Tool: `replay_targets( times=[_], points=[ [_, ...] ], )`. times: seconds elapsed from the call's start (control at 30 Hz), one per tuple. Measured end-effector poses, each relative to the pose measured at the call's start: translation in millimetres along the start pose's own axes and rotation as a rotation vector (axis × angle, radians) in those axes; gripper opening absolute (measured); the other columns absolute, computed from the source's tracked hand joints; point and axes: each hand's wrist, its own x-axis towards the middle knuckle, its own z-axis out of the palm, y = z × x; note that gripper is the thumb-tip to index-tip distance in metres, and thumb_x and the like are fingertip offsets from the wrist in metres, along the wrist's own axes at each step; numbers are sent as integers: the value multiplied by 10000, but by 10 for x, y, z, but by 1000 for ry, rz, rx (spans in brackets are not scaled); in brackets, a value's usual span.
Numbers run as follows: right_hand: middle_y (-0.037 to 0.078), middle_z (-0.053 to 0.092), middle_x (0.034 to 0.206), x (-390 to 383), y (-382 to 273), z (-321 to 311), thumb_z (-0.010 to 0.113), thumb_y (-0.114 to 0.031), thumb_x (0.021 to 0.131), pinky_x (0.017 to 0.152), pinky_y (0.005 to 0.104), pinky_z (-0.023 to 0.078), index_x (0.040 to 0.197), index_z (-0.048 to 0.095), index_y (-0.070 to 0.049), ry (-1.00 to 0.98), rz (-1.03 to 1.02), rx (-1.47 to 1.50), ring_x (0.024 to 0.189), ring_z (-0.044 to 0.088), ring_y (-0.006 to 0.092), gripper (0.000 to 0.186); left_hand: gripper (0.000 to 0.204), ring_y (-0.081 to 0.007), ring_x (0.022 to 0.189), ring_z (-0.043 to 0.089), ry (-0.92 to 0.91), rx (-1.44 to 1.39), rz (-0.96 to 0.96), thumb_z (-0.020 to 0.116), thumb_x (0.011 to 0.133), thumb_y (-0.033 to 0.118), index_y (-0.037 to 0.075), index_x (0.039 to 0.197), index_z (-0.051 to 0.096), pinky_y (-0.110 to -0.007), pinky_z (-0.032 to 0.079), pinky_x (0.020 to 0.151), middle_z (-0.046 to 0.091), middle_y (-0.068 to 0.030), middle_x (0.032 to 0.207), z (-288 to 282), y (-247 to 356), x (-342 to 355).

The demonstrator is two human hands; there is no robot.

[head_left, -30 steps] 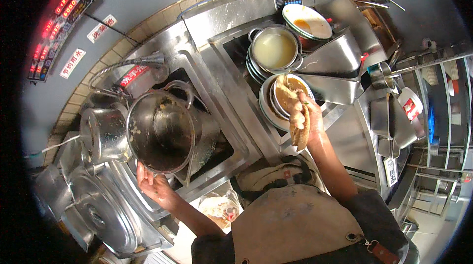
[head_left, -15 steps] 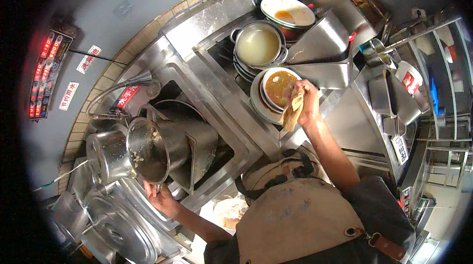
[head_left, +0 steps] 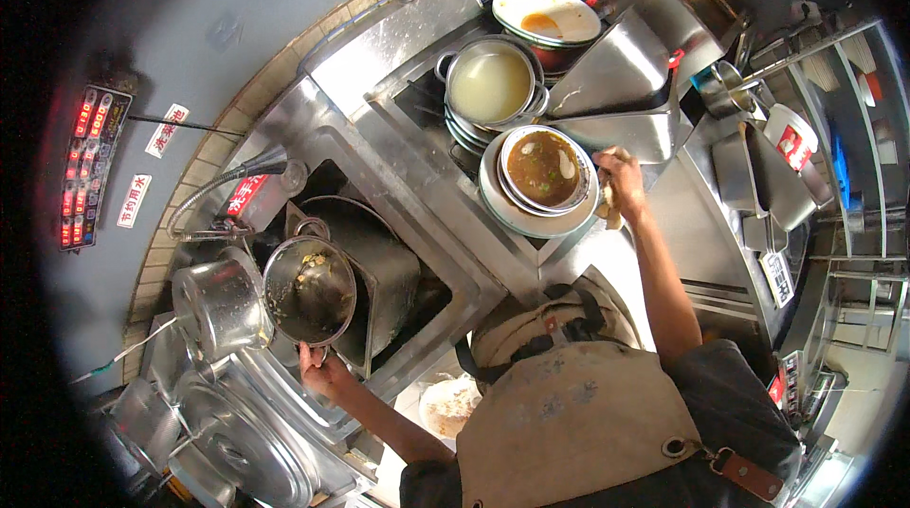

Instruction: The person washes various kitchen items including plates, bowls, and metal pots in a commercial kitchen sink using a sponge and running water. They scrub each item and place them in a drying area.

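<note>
My left hand (head_left: pixel 325 373) grips the near handle of a metal pot (head_left: pixel 311 295), which has yellowish food scraps stuck inside. The pot is over the sink's left side, its mouth facing up toward me. My right hand (head_left: pixel 621 184) is closed around a crumpled tan cloth (head_left: pixel 611 215), partly hidden by the fingers. It is just right of a white bowl (head_left: pixel 506 170) of brown soup with bits floating in it. That bowl rests on a stack of wide pale dishes (head_left: pixel 531 225). Behind it stands a two-handled pot (head_left: pixel 491 81) of cloudy pale liquid.
A large dark pot (head_left: pixel 391 262) occupies the sink. Left of it are another metal pot (head_left: pixel 216 304) and several round lids (head_left: pixel 232 446). Tall steel containers (head_left: pixel 616 67) and a stained white bowl (head_left: pixel 545 8) stand at the back. A flexible tap hose (head_left: pixel 190 195) curves beside the wall.
The metal pot in my left hand has swung right and turned its mouth more upward. My right hand, with the cloth, has moved from over the soup bowl to its right side.
</note>
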Motion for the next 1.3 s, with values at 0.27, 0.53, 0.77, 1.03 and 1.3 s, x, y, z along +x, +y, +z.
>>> replay_targets(
  times=[0.27, 0.53, 0.77, 1.03, 1.3],
  points=[
    [135, 623, 678, 356, 739, -386, 676, -251, 710, 629, 339, 483, 833, 604, 10, 83, 56, -712, 668, 623, 225, 297, 79, -83, 526, 387, 117, 335, 240, 570, 813, 69, 44, 751, 526, -206, 352, 540, 455, 5, 629, 438, -283, -25],
    [79, 569, 588, 751, 955, -269, 689, -262, 656, 548, 340, 448, 714, 567, 2, 32, -29, -705, 596, 575, 167, 297, 195, -203, 675, 562, 269, 472, 361, 677, 663, 29, 9, 811, 551, -314, 474, 680, 581, -84, 756, 537, -409, -19],
    [76, 623, 785, 1396, 1661, -850, 658, -163, 687, 603, 399, 439, 841, 641, -93, -280, -1219, -1357, 728, 574, 268, 170, 232, -213, 757, 592, 160, 483, 315, 608, 778, 122, 64, 970, 493, -366, 527, 677, 523, -71, 902, 378, -526, -106],
    [179, 611, 990, 511, 992, 788, 570, -195, 814, 750, 428, 460, 1058, 592, -45, -456, -390, -943, 906, 569, 297, 288, 120, -144, 596, 549, 306, 392, 408, 505, 879, 99, 118, 986, 454, -295, 472, 511, 507, -25, 818, 441, -687, -704],
    [183, 610, 978, -306, 980, 1808, 572, -202, 810, 745, 431, 458, 1035, 591, -38, -939, -604, -936, 896, 569, 302, 279, 94, -114, 526, 489, 335, 446, 462, 476, 864, 47, 98, 925, 426, -269, 402, 465, 468, -15, 710, 412, -1046, -1628]
  ],
)
